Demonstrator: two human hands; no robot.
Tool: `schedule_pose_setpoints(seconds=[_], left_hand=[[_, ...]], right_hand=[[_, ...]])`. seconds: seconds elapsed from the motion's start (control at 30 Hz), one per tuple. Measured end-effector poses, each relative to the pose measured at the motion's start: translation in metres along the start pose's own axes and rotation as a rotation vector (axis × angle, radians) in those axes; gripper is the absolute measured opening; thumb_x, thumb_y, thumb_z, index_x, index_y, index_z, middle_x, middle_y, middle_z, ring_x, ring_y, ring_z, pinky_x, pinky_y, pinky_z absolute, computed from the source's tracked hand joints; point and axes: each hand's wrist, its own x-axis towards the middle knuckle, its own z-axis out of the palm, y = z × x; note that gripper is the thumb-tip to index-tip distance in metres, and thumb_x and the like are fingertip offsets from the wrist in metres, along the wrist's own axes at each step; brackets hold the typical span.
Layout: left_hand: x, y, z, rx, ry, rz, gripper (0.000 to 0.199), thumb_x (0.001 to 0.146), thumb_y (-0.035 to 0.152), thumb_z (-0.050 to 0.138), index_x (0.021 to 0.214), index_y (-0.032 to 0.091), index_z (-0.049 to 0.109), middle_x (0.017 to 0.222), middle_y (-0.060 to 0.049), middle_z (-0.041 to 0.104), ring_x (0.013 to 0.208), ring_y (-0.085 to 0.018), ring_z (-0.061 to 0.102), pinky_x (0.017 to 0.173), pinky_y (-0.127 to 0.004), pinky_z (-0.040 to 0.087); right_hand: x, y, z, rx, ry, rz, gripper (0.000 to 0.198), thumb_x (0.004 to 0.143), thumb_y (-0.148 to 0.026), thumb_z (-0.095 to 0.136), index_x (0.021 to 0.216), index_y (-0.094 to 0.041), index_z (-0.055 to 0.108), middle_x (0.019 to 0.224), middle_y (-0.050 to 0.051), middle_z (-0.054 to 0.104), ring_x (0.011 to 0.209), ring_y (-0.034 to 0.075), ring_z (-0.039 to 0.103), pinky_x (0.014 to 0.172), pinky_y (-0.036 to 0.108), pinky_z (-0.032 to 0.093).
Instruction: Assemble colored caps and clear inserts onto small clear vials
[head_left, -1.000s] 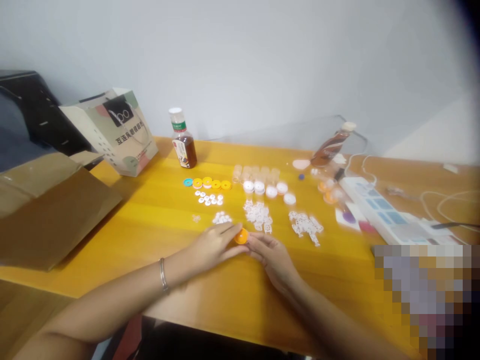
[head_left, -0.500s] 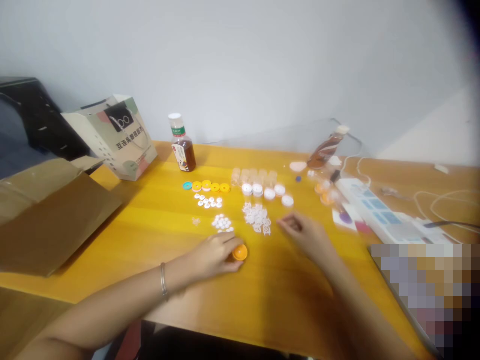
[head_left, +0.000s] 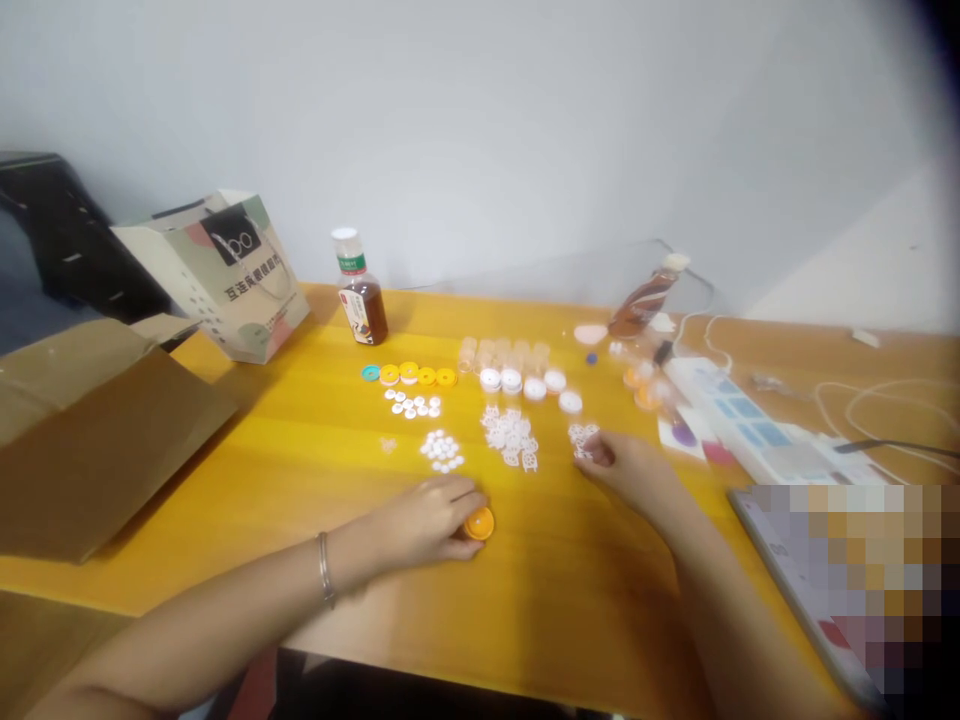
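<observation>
L hand (head_left: 431, 520) part-curled, grips orange cup (head_left: 480, 523) twd table's (head_left: 570, 600) front edge; R hand (head_left: 619, 465) nearly closed at white cutouts (head_left: 580, 432), hold unclear. Cup looks unfinished; cutouts left loose.

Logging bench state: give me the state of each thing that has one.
Orange round piece, in left hand grip
Right hand, fingers curled at the right-hand white pieces; grip unclear
Left bottle, upright, capped
Right bottle, capped, looks tilted
Paper bag, standing, open-topped
Cardboard box, flap out
Yellow discs, in a row, flat
</observation>
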Motion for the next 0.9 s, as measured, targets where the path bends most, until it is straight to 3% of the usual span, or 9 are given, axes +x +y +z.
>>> schedule_pose_setpoints(seconds=[0.23,0.4,0.5,0.63,0.73,0.83,0.9], left_hand=[[0.000,0.001,0.001,0.024,0.009,0.036,0.027,0.079,0.029,0.050,0.101,0.015,0.052,0.089,-0.008,0.057,0.080,-0.017,0.055,0.072,-0.029,0.047],[0.001,0.003,-0.003,-0.006,0.013,0.043,0.053,0.073,0.055,0.052,0.105,0.013,0.051,0.092,-0.010,0.057,0.083,-0.020,0.056,0.072,-0.031,0.048],[0.002,0.005,-0.008,-0.009,0.034,0.062,0.060,0.070,0.062,0.049,0.105,0.012,0.051,0.092,-0.011,0.057,0.083,-0.020,0.056,0.071,-0.031,0.048],[0.001,0.001,-0.012,0.018,0.048,0.098,0.058,0.072,0.062,0.047,0.103,0.013,0.054,0.090,-0.010,0.058,0.080,-0.019,0.056,0.071,-0.030,0.047],[0.000,-0.014,-0.015,0.061,0.136,0.102,0.056,0.074,0.062,0.043,0.101,0.014,0.055,0.088,-0.010,0.060,0.081,-0.020,0.056,0.072,-0.033,0.046],[0.001,-0.036,-0.023,0.034,0.278,-0.036,0.037,0.086,0.043,0.038,0.097,0.015,0.058,0.088,-0.008,0.061,0.081,-0.017,0.056,0.073,-0.032,0.045],[0.002,-0.050,-0.029,-0.013,0.337,-0.134,0.028,0.088,0.034,0.038,0.093,0.016,0.059,0.083,-0.006,0.061,0.076,-0.014,0.056,0.072,-0.029,0.045]], right_hand=[[-0.006,-0.012,0.000,-0.037,0.040,-0.087,0.012,0.068,-0.028,0.048,0.059,-0.021,0.053,0.057,0.000,0.060,0.053,0.015,0.054,0.049,0.024,0.032],[-0.009,-0.016,-0.003,-0.136,0.056,-0.063,0.016,0.070,-0.028,0.047,0.057,-0.022,0.055,0.060,0.001,0.061,0.054,0.015,0.053,0.047,0.023,0.029],[-0.009,-0.016,-0.003,-0.142,0.051,-0.064,0.015,0.071,-0.029,0.048,0.061,-0.023,0.058,0.066,0.001,0.064,0.058,0.016,0.056,0.048,0.023,0.030],[-0.010,-0.014,-0.001,-0.110,0.063,-0.092,0.014,0.072,-0.029,0.048,0.067,-0.024,0.060,0.076,0.001,0.065,0.065,0.017,0.058,0.051,0.023,0.033],[-0.011,-0.015,-0.001,-0.081,0.105,-0.124,0.016,0.075,-0.030,0.047,0.068,-0.024,0.060,0.076,0.002,0.062,0.064,0.016,0.057,0.052,0.024,0.035],[-0.012,-0.022,-0.002,0.048,0.186,-0.166,0.018,0.076,-0.034,0.048,0.069,-0.022,0.058,0.075,0.004,0.060,0.064,0.017,0.056,0.055,0.026,0.038],[-0.015,-0.030,-0.003,0.249,0.208,-0.172,0.020,0.076,-0.038,0.049,0.070,-0.021,0.057,0.072,0.004,0.059,0.064,0.017,0.055,0.057,0.028,0.040]])
